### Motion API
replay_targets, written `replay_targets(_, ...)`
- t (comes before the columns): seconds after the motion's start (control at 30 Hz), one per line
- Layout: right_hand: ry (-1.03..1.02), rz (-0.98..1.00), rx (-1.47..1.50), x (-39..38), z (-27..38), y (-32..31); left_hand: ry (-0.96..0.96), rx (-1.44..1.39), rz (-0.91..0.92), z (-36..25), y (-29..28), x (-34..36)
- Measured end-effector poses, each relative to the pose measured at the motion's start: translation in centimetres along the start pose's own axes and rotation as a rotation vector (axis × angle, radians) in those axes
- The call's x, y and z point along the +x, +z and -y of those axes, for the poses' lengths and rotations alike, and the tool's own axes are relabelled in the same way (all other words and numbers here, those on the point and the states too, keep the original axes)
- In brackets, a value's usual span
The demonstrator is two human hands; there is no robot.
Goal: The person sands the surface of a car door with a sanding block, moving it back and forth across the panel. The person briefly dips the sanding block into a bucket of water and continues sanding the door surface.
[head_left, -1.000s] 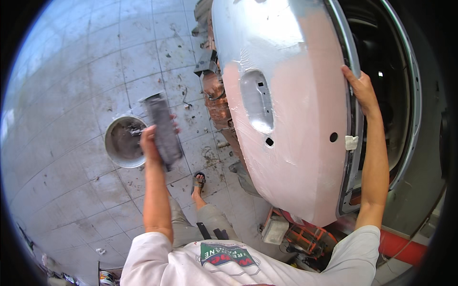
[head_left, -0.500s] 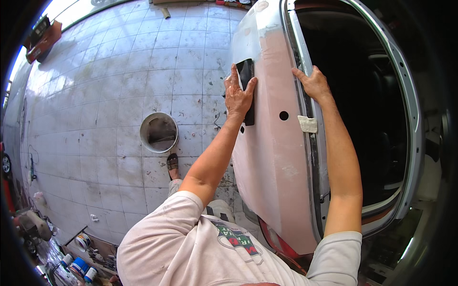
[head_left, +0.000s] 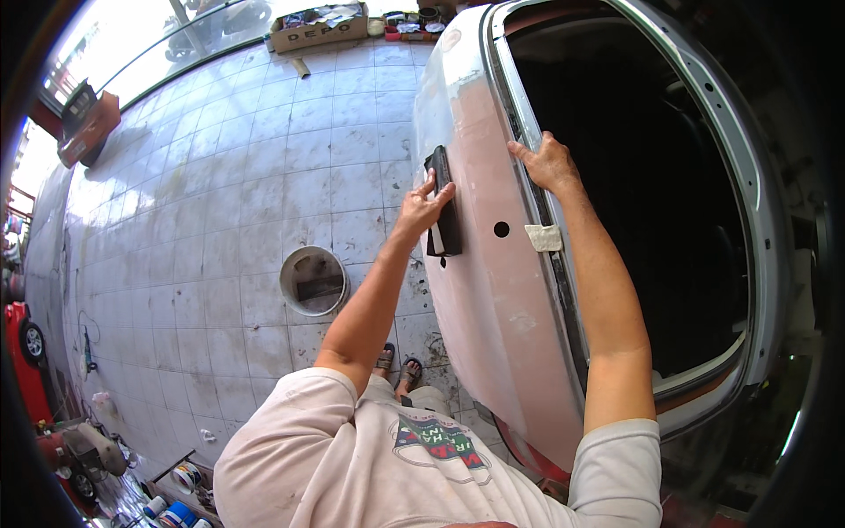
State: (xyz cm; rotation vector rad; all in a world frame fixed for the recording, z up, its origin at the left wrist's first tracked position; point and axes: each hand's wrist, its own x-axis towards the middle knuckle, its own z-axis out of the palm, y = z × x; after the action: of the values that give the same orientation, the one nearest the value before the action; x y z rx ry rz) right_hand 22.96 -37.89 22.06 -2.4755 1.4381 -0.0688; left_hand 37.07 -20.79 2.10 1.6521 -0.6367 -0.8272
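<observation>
A car body panel point(head_left: 506, 299) stands on the right, its surface mostly dull pink with a grey-white patch at the far end. My left hand point(head_left: 422, 209) is closed around a long black sanding block point(head_left: 450, 231), which lies along the panel's left side. The palm side of that hand and the block's working face are hidden. My right hand point(head_left: 550, 165) rests on the edge beside the large dark opening, thumb apart from the fingers, holding nothing that I can see. Between the hands and nearer me, a pale patch point(head_left: 544, 238) sticks across the edge channel, near a round hole point(head_left: 502, 230).
A pale bucket point(head_left: 314, 282) with dark contents stands on the tiled floor point(head_left: 220, 264) left of me. At the far side is a cardboard box point(head_left: 319, 31). Cans and tools point(head_left: 180, 506) crowd the lower left, below a red car point(head_left: 31, 365).
My left hand has gone from spread fingers to a grip round the block, and both have come nearer me along the panel. The view has shifted; both my feet now show.
</observation>
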Motion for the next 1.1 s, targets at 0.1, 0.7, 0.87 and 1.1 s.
replay_targets(0.1, 0.05, 0.092, 0.065, -0.1, -1.1, -0.4, 0.222, 0.176, -0.203, -1.4, 5.5, -9.7)
replay_targets(0.7, 0.033, -0.006, -0.021, -0.4, -1.7, -0.6, 0.25, 0.286, -0.335, 7.2, 9.2, -7.4)
replay_targets(0.87, -0.027, 0.0, -0.017, 0.1, 0.6, -0.3, 0.357, 0.615, -0.352, -1.0, 3.2, 5.1)
replay_targets(1.1, 0.049, 0.017, -0.024, -0.2, -1.8, -0.6, 0.129, 0.236, -0.294, 4.9, 9.6, -13.8)
